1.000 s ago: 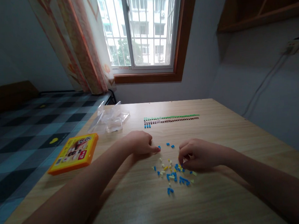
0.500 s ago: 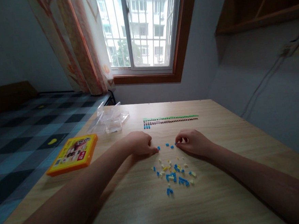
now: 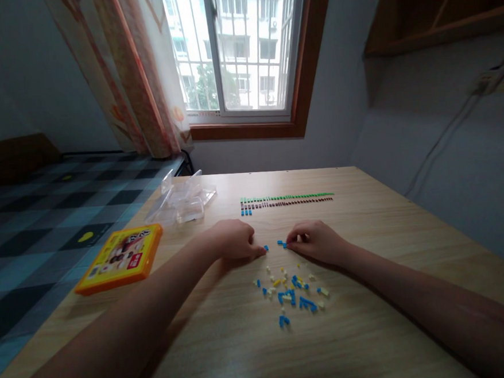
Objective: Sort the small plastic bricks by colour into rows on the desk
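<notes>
Rn, on a clock centred on the pile (image 3: 286, 296) of blue, yellow & cream bits, both hands rest up top: L hand (image 3: 234, 240) btwn 10 & 11, R hand (image 3: 311, 240) at 1. Step in hand, I'd judge: arranging blue bricks btwn the hands. L brick (image 3: 266, 248) sits on the table (image 3: 228, 340) at 11, right at L hand's tip; can't tell if gripped or only touched. R hand's digits bunch close together at R brick (image 3: 285, 246), approx 12; pinched or just nudged, can't tell. Mid brick (image 3: 280, 242) lies just beside it, toward its 10. Next move prob calls for light, exact fingertip work, bits being tiny & close. Beyond: green row (image 3: 287, 197) & brown row (image 3: 272, 205) at 12, short blue row (image 3: 245, 213) at 11. Box (image 3: 118, 256) at 9, clear trays (image 3: 188, 208) at 10.
</notes>
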Demonstrator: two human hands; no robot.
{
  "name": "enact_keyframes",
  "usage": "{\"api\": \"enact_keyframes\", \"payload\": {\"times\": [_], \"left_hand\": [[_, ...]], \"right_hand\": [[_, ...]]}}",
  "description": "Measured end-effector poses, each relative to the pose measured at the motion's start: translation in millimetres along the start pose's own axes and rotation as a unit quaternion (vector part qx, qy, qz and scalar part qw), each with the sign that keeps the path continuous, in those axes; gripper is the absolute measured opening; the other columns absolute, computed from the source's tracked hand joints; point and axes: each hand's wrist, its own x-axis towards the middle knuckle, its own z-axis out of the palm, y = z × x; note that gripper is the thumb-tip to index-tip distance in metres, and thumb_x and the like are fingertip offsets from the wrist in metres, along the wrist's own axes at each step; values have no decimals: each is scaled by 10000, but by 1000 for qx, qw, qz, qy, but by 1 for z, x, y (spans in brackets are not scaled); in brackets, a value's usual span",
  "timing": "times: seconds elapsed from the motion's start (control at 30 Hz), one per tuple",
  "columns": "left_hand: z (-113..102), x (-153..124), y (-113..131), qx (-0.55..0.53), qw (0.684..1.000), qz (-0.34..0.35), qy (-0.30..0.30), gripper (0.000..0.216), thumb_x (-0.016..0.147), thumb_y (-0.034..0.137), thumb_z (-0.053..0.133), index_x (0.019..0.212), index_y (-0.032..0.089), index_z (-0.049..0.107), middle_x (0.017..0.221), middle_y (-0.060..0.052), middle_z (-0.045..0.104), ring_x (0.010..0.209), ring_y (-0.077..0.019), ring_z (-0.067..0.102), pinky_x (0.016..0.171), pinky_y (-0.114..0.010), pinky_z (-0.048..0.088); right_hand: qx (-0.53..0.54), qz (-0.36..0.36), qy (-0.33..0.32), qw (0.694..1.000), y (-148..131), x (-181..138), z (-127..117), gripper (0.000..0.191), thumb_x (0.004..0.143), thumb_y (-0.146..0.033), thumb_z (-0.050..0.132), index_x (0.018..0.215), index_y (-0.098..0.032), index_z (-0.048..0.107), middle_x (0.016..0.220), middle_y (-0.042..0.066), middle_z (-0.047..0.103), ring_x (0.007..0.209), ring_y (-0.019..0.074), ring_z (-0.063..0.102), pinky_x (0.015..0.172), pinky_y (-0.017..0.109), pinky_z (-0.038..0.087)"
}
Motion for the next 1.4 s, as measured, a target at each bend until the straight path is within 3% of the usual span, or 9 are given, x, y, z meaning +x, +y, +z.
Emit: {"api": "enact_keyframes", "payload": {"times": [0.2, 0.43, 0.7, 0.97, 1.4], "left_hand": [[4, 2, -3, -8, 1000, -2, 13, 605, 782, 702, 443, 833, 191, 763, 801, -125, 726, 703, -231, 616, 665, -332, 445], [7, 3, 1, -5, 999, -20, 45, 660, 794, 726, 397, 817, 175, 761, 771, -139, 718, 716, -247, 628, 664, -337, 446], [6, 2, 2, -2, 998, -21, 51, 654, 794, 724, 397, 815, 185, 765, 776, -136, 719, 760, -255, 640, 673, -327, 453], [8, 4, 1, 3, 999, -16, 51, 657, 795, 727, 394, 802, 181, 760, 780, -141, 719, 751, -263, 642, 656, -336, 454], [6, 3, 2, -5, 999, -22, 42, 675, 800, 728, 389, 854, 171, 767, 831, -152, 725, 785, -275, 645, 698, -351, 459]], "right_hand": [[30, -55, 20, 998, -5, -5, -1, 112, 821, -225, 657, 875, -190, 749, 791, 43, 694, 626, 116, 542, 586, 237, 412], [123, -107, -93, 982, -12, -16, -15, 81, 821, -235, 691, 836, -185, 753, 794, 47, 688, 687, 125, 602, 604, 231, 446], [110, -117, -156, 975, -18, -20, -15, 144, 813, -282, 696, 894, -186, 766, 800, 40, 659, 671, 115, 600, 610, 221, 472], [85, -125, -140, 979, -23, -21, -11, 103, 810, -212, 671, 853, -192, 763, 767, 21, 647, 637, 104, 576, 599, 217, 449], [16, -147, -122, 981, -26, -21, -8, 178, 908, -287, 594, 904, -207, 753, 827, 42, 669, 730, 131, 603, 680, 247, 448]]}}
